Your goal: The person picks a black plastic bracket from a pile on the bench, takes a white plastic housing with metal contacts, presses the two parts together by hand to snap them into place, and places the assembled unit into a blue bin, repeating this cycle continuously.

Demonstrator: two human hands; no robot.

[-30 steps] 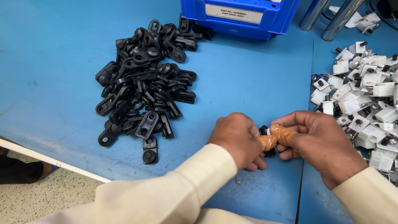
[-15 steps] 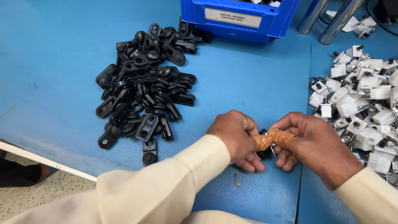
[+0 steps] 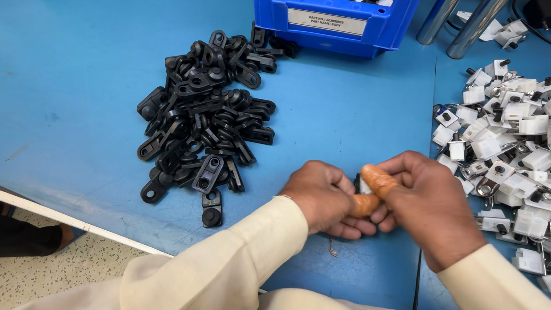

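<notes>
In the head view, the left hand [image 3: 318, 197] and right hand [image 3: 428, 202] meet over the blue table [image 3: 52, 92], fingers clamped together on a small part [image 3: 361, 184], dark with a bit of white, almost wholly hidden behind orange-capped thumbs. A black pile [image 3: 203, 118] lies left, a white pile [image 3: 534, 159] right, a blue bin [image 3: 335, 8] beyond.
</notes>
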